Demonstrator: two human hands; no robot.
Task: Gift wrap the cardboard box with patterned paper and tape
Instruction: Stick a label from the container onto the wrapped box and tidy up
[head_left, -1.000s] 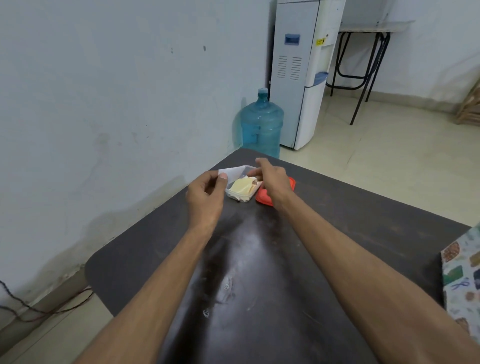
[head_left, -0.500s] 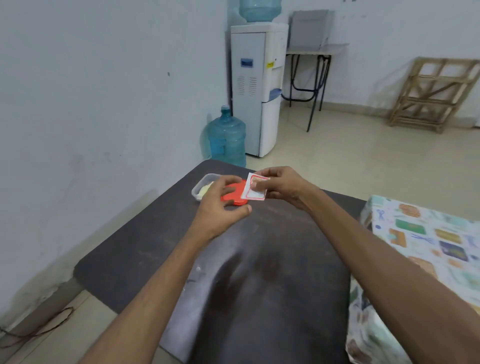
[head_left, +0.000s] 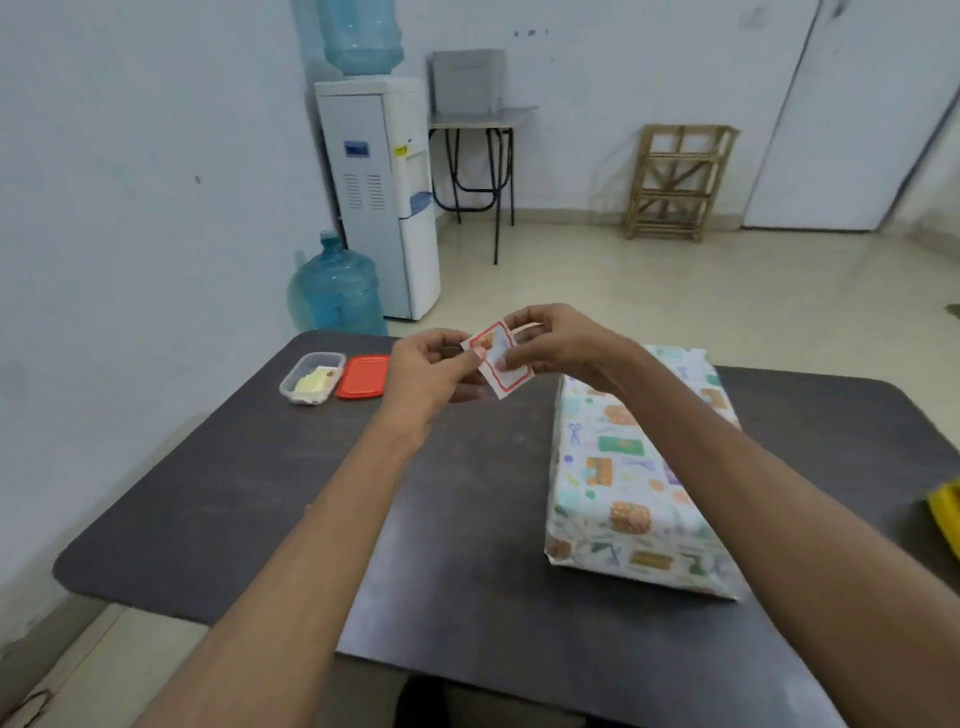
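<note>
A box wrapped in patterned paper (head_left: 631, 467) lies flat on the dark table (head_left: 260, 493), right of centre. Above the table, just left of the box's far end, both hands hold a small white label with a red border (head_left: 501, 366). My left hand (head_left: 434, 371) pinches its left edge. My right hand (head_left: 558, 340) pinches its upper right part between thumb and fingers. My right forearm crosses over the box and hides part of its top.
A small clear container (head_left: 311, 384) with yellowish pieces sits at the table's far left, its red lid (head_left: 363, 383) beside it. A yellow object (head_left: 948, 514) shows at the right edge. Beyond the table stand a blue water bottle (head_left: 337, 299), a dispenser (head_left: 382, 197) and a wooden rack (head_left: 675, 182).
Both hands lifted the label away from the container and carried it right toward the wrapped box. The left hand let go of the red lid, which now lies beside the container. The view swung right.
</note>
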